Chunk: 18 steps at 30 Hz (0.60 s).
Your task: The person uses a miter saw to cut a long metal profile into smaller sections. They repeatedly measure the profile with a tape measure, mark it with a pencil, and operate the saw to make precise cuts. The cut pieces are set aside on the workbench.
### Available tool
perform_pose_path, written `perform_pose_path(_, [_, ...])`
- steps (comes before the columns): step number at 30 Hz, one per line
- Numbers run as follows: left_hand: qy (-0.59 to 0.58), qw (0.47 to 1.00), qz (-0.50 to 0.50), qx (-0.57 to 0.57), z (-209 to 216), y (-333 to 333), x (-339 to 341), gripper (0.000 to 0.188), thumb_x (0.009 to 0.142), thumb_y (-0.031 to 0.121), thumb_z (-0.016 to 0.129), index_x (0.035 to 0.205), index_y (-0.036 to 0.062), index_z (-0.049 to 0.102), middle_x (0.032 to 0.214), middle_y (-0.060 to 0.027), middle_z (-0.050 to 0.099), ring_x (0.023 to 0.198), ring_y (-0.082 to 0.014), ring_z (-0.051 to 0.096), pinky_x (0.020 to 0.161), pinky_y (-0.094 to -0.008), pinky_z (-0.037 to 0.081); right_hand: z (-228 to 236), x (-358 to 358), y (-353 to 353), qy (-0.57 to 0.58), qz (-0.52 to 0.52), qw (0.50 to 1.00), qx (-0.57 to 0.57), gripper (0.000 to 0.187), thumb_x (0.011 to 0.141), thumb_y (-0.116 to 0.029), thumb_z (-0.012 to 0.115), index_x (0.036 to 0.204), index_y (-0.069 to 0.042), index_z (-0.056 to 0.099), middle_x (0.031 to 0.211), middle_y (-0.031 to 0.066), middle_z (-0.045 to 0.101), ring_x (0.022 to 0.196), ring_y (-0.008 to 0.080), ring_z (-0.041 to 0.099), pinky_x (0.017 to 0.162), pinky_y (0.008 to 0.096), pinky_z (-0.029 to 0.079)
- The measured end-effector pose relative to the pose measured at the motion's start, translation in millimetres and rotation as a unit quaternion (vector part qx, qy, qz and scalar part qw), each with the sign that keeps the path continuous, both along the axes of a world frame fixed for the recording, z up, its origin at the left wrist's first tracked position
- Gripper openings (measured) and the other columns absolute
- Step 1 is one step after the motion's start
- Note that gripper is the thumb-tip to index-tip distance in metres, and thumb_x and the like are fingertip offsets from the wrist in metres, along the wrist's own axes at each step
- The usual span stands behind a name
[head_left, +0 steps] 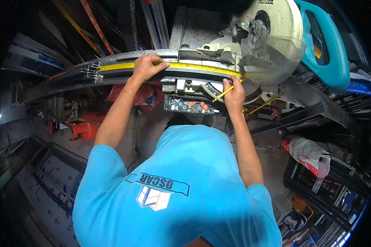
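A yellow tape measure blade point(202, 68) lies stretched along a dark metal profile point(185, 75) on the saw bench. My left hand point(147, 68) is closed over the blade near its middle, fingers curled and thumb against them. Farther right, my right hand point(235, 95) grips a yellow pencil point(223, 94), held slantwise, with its fingertips by the profile's edge. Just beyond that hand stands a mitre saw with a cream blade guard point(282, 20), a clear plastic shield point(272, 57) and a teal handle point(336, 53). The profile's cut end point(92, 72) shows at the left.
Below the bench edge sits a tray of small hardware point(191, 106). Long bars point(152, 24) lean behind the bench. A red gas cylinder point(84, 131) stands low at left; a white and red bag point(309, 154) lies at right among stacked frames point(325, 181).
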<state>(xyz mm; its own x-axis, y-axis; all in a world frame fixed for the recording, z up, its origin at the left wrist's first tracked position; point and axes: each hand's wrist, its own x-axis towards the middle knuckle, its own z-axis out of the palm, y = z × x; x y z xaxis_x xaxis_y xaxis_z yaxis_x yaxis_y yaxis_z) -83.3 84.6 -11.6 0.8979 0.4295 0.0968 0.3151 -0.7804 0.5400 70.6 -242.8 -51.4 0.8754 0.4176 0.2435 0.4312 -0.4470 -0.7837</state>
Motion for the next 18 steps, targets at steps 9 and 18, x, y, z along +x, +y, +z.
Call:
perform_pose_path(9, [-0.024, 1.0, 0.004, 0.015, 1.9, -7.5, 0.2, 0.044, 0.08, 0.049, 0.08, 0.08, 0.006, 0.078, 0.076, -0.0083, 0.07, 0.073, -0.0284, 0.07, 0.067, -0.0395, 0.052, 37.6, -14.8, -31.9, 0.0, 0.013, 0.999, -0.042, 0.036, 0.102, -0.024, 0.059, 0.128, 0.0, 0.062, 0.109, 0.0206, 0.072, 0.098, 0.0375, 0.071, 0.085, 0.0427, 0.056])
perform_pose_path(18, [-0.064, 0.997, -0.007, 0.046, -9.3, -3.4, 1.3, 0.044, 0.077, 0.049, 0.082, 0.075, 0.0059, 0.076, 0.07, -0.0076, 0.066, 0.065, -0.0276, 0.066, 0.062, -0.0402, 0.049, 57.4, 21.2, 0.3, -0.009, 0.201, 0.977, 0.069, 0.027, 0.093, -0.012, 0.066, 0.119, -0.003, 0.066, 0.096, 0.0089, 0.07, 0.09, 0.0171, 0.066, 0.083, 0.0307, 0.052])
